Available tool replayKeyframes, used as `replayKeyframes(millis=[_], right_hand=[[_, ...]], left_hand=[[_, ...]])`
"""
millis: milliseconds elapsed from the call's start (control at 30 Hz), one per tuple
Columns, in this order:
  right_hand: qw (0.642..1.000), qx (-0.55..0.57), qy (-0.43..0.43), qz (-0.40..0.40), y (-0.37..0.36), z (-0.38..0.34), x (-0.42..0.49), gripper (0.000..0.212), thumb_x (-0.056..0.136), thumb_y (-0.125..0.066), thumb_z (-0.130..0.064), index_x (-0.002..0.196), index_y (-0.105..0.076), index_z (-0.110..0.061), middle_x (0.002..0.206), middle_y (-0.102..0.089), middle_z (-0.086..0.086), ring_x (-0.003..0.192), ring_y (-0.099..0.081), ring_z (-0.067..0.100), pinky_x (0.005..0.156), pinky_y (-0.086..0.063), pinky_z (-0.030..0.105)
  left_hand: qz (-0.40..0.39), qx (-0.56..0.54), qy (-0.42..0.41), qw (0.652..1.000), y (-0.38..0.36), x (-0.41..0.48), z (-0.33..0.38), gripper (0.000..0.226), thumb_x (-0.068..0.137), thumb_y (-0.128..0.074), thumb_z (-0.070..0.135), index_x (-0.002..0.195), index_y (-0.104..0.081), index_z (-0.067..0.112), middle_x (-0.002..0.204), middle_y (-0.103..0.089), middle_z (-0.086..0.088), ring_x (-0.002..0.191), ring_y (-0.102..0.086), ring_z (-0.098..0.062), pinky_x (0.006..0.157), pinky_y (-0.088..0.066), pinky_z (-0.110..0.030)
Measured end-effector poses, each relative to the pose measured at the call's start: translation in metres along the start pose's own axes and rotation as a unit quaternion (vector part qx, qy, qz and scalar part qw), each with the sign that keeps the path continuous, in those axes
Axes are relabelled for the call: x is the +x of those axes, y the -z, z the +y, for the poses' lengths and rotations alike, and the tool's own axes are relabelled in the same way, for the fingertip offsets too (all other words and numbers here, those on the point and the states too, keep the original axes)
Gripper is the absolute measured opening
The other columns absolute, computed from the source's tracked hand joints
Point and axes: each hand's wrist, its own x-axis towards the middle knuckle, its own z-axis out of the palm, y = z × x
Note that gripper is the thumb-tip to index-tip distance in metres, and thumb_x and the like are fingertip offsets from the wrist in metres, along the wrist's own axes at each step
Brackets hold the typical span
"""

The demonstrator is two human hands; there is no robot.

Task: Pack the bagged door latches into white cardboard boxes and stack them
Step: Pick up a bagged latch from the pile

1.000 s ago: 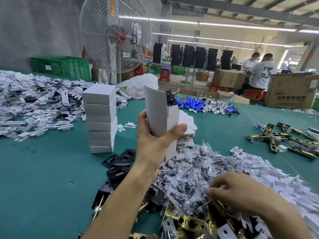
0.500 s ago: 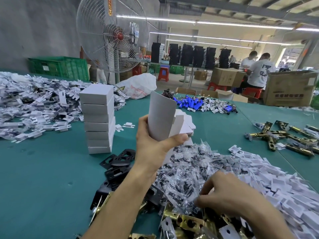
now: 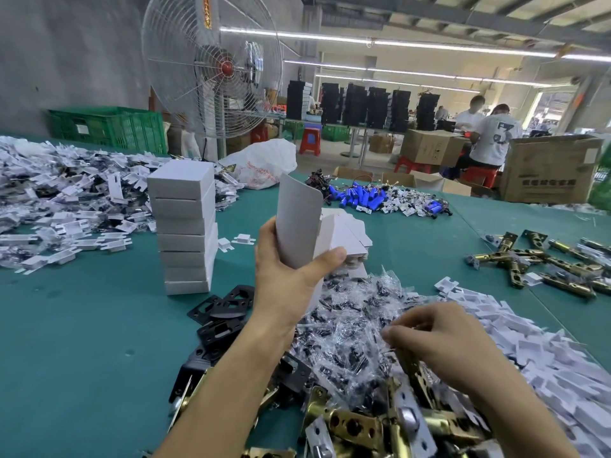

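My left hand (image 3: 284,276) is shut on an open white cardboard box (image 3: 297,219) and holds it upright above the green table (image 3: 82,342). To its left stands a tall stack of closed white boxes (image 3: 185,226). My right hand (image 3: 439,342) reaches down into the heap of small clear bags (image 3: 347,325), fingers pinched together, and a brass latch (image 3: 413,368) sticks out from under it. More brass latches (image 3: 357,424) lie at the near edge. Flat unfolded boxes (image 3: 347,233) are piled just behind the held box.
Black strike plates (image 3: 224,302) lie left of my forearm. White card inserts (image 3: 529,352) are heaped on the right, another big heap (image 3: 66,193) at far left. Loose latches (image 3: 545,262), blue cells (image 3: 360,196), a white sack (image 3: 264,163) and a fan (image 3: 215,67) lie beyond. Two people (image 3: 492,137) sit far right.
My right hand has shifted left and a little up within the bag heap, closing its fingers. The left hand keeps the box upright, tilted slightly more.
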Motion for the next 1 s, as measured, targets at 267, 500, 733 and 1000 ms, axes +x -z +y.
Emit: replayKeyframes(millis=[267,500,733,1000], right_hand=[[0.993,0.061,0.036,0.098,-0.013,0.002,0.013,0.032,0.087,-0.058,-0.053,0.08,-0.074,-0.026,0.066,-0.069,-0.014,0.059,-0.058,-0.003,0.063,-0.045,0.026],[0.991,-0.106,0.014,-0.083,-0.022,0.012,0.014,0.056,0.089,-0.07,-0.026,0.136,-0.046,-0.044,0.112,-0.063,-0.008,0.098,-0.062,0.006,0.088,-0.052,0.027],[0.967,-0.247,-0.012,-0.056,-0.022,0.013,0.014,0.017,0.077,-0.078,-0.038,0.086,-0.071,-0.026,0.087,-0.065,-0.012,0.081,-0.06,0.005,0.08,-0.054,0.033],[0.993,-0.077,0.048,0.073,-0.004,0.004,0.009,0.023,0.073,-0.087,-0.021,0.078,-0.069,-0.035,0.067,-0.067,-0.014,0.06,-0.062,-0.004,0.051,-0.043,0.01]], left_hand=[[-0.029,-0.012,0.013,0.999,-0.005,-0.004,0.0,0.071,0.064,-0.092,0.009,0.116,-0.05,0.036,0.11,-0.068,0.008,0.089,-0.067,0.001,0.066,-0.052,-0.01],[-0.024,-0.04,0.019,0.999,-0.002,-0.004,0.003,0.078,0.044,-0.094,0.024,0.109,-0.052,0.033,0.098,-0.073,0.009,0.086,-0.071,-0.005,0.065,-0.055,-0.016],[-0.071,-0.056,0.045,0.995,-0.004,-0.006,0.003,0.085,0.049,-0.099,0.037,0.118,-0.048,0.032,0.089,-0.069,0.024,0.076,-0.068,0.003,0.061,-0.052,-0.012],[-0.081,-0.037,0.062,0.994,0.003,-0.002,-0.007,0.082,0.048,-0.093,0.021,0.118,-0.053,0.033,0.098,-0.072,0.018,0.089,-0.07,-0.001,0.068,-0.056,-0.018]])
